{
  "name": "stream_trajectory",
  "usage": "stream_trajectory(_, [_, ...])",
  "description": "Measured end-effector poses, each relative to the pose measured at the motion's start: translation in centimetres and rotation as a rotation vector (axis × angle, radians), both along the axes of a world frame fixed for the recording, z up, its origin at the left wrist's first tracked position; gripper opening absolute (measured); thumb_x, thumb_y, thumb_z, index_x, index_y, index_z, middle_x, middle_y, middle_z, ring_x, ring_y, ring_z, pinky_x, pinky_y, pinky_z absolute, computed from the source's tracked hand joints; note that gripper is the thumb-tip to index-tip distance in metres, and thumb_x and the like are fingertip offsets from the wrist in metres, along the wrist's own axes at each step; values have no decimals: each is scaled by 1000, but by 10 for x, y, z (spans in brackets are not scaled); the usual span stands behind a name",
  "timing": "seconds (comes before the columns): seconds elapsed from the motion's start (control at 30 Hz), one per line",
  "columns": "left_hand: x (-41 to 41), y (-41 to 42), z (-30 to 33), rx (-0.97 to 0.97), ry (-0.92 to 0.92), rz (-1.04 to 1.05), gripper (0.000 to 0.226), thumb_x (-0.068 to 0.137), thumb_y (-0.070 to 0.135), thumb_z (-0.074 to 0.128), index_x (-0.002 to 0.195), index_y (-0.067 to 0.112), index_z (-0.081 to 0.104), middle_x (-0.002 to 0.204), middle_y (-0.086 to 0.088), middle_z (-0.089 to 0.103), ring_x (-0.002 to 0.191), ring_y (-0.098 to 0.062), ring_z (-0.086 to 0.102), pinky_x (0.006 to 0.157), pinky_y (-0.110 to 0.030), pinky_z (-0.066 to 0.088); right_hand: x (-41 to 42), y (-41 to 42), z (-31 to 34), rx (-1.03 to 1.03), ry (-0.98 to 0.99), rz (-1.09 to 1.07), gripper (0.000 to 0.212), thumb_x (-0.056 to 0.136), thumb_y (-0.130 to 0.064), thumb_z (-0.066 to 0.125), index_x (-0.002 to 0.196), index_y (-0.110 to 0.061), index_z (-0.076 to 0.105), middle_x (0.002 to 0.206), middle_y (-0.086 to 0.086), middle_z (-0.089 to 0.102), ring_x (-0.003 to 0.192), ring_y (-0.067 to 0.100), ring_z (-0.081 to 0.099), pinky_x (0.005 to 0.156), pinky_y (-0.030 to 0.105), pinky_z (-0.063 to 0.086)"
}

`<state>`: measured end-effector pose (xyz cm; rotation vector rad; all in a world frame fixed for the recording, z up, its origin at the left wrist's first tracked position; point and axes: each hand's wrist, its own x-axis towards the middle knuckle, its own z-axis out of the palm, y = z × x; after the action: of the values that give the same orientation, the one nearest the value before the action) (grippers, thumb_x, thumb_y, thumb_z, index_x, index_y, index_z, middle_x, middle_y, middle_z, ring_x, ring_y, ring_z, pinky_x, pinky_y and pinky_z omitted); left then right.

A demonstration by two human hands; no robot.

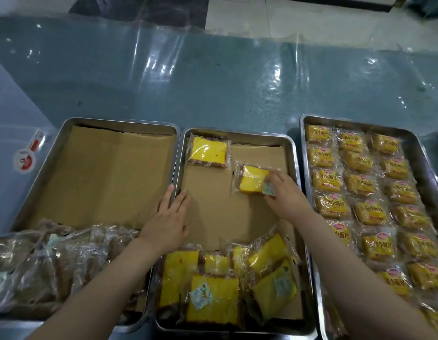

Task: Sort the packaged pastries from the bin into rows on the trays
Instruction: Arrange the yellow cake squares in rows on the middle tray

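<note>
Currently the wrapped yellow cake slice (pixel 253 179) sits on the brown paper liner (pixel 213 212) in the middle tray (pixel 293 153), right-of-centre, slightly rotated. Right hand (pixel 284 192) pinches its near-right corner, fingers curled over the wrapper edge. A second wrapped slice (pixel 208 151) lies flat in the tray's far-left corner, well apart from the held one.

Left hand (pixel 170 217) lies flat, fingers straight, palm down, straddling the rims where the middle tray meets the left tray (pixel 65 133); fingertips on the paper, holding nothing.

Near end of the middle tray: loose pile of yellow packaged slices (pixel 225 283), overlapping, some tilted, a few with small white sachets visible through the wrap.

Left tray: also paper-lined, far part bare paper, near end covered by a heap of brownish packaged pastries (pixel 48 266) in clear wrap, blurred, count unclear.

Right tray (pixel 304 123): packed with small yellow printed bread packs (pixel 360 182) in three neat columns, touching edge to edge.

All three trays sit side by side on a blue table (pixel 213 82) under clear glossy plastic sheeting. Round red-and-white sticker (pixel 25 160) on the table just left of the left tray. Tiled floor (pixel 237 11) shows past the table's far edge.
</note>
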<state>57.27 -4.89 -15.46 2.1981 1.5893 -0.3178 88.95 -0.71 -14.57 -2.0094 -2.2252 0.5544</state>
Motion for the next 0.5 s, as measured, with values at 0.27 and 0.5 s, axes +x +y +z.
stream_trajectory(0.27, [0,-1,-4,31,1,3,79,95,38,46,156,15,0,163,3,-10,145,-26,-27,119,-44,9,8,14,26,11,69,-3,19,100,-23,49,113,-23,62,99,-2,68,89,19,63,74,36,53])
stream_trajectory(0.5, [1,-1,-4,35,16,3,78,97,39,44,156,17,-2,162,4,-13,144,-26,-28,119,-43,8,5,32,34,-26,157,-52,21,101,-21,44,108,-22,63,98,0,69,83,19,64,72,41,55])
